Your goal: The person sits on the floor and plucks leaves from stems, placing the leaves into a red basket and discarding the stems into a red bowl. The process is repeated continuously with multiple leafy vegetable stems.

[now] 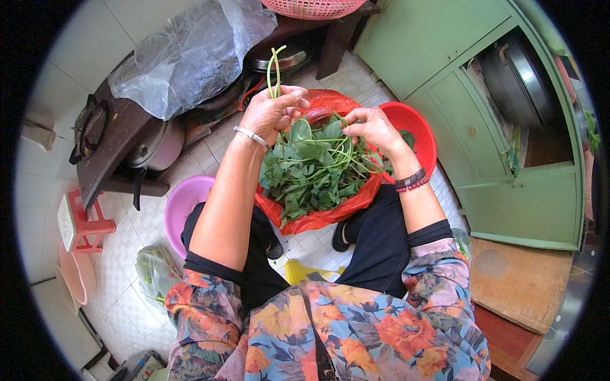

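Between my knees an opened red plastic bag (pixel 329 216) holds a heap of leafy green vine stems (pixel 317 162). My left hand (pixel 276 107) is closed around a few long pale-green stems (pixel 274 66), whose bare ends stick up above the fist. Over the right side of the heap, my right hand (pixel 371 126) pinches a green stem (pixel 339 118) between thumb and fingers. Beside that hand, a red plastic basin (pixel 424 138) has some green leaves (pixel 408 138) in it, partly hidden by my forearm.
A purple basin (pixel 183 209) stands by my left leg, near a clear bag of greens (pixel 155 271). At the left is a red stool (pixel 86 221). A dark bench (pixel 121 128) bears a plastic-covered bundle (pixel 190 57). A green cabinet (pixel 476 119) rises at the right.
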A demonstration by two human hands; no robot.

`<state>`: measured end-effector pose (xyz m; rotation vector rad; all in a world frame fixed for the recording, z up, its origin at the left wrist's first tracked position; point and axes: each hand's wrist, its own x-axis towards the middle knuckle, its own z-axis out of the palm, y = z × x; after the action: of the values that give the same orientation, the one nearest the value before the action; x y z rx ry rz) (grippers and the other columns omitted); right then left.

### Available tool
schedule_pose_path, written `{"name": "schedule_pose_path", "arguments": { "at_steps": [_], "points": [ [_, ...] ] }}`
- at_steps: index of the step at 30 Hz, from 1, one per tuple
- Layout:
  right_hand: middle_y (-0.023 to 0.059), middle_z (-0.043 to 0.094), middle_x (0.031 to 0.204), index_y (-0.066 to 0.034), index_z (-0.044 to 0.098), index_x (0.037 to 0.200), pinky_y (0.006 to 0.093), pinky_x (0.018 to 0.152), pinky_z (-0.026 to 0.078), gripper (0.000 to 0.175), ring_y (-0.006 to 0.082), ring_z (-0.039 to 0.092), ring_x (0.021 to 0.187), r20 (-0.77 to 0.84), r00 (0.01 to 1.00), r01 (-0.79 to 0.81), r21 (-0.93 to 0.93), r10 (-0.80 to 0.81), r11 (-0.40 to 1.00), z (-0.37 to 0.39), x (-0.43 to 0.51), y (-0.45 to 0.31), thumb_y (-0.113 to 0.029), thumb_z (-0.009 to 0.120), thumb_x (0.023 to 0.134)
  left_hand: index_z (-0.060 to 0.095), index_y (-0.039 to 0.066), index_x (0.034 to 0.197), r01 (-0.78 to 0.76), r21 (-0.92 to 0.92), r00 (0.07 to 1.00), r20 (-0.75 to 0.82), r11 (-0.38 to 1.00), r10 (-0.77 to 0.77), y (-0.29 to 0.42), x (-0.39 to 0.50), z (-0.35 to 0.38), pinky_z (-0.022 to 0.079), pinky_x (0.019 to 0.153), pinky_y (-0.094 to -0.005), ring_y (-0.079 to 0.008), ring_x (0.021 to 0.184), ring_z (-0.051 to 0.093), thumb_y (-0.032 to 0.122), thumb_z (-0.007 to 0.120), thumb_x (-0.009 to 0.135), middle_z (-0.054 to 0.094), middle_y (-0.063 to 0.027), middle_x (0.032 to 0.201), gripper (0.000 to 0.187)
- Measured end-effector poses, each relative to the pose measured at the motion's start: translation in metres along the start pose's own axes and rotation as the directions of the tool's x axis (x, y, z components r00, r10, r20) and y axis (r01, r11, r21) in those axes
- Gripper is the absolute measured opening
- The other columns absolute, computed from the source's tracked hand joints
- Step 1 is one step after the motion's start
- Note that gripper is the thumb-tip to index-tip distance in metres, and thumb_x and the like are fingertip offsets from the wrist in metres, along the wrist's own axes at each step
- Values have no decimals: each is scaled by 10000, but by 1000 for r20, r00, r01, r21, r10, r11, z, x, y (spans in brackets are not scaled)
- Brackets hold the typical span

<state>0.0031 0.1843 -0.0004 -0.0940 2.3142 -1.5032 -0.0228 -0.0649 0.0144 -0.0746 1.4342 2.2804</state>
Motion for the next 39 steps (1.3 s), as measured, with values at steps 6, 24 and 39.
{"name": "schedule_pose_path", "arguments": {
  "at_steps": [6, 24, 39],
  "points": [
    [10, 643, 756, -3, 672, 999, 192, 545, 467, 186, 61, 580, 603, 111, 994, -72, 553, 12, 830, 3, -9, -12, -106, 671, 843, 645, 8, 967, 27, 152, 999, 34, 988, -32, -11, -3, 11, 346, 454, -162, -72, 619, 559, 119, 718, 793, 677, -70, 794, 219],
    [26, 637, 623, -24, 704, 806, 261, 501, 463, 115, 84, 576, 529, -395, 869, 247, -174, -297, 953, 12, 2, -11, -129, 662, 784, 620, 34, 876, 152, 140, 966, 188, 978, -177, -30, -3, 20, 364, 469, -178, -70, 584, 544, 66, 729, 765, 645, -35, 752, 158],
    [-5, 657, 814, -34, 660, 1030, 159, 552, 416, 226, 39, 542, 617, 63, 986, 90, 567, -152, 819, 22, -11, -28, -160, 676, 844, 613, 36, 880, 171, -42, 954, 255, 984, -155, -34, -4, 15, 367, 496, -170, -78, 645, 555, 121, 684, 826, 627, -29, 770, 123]
  ]
}}
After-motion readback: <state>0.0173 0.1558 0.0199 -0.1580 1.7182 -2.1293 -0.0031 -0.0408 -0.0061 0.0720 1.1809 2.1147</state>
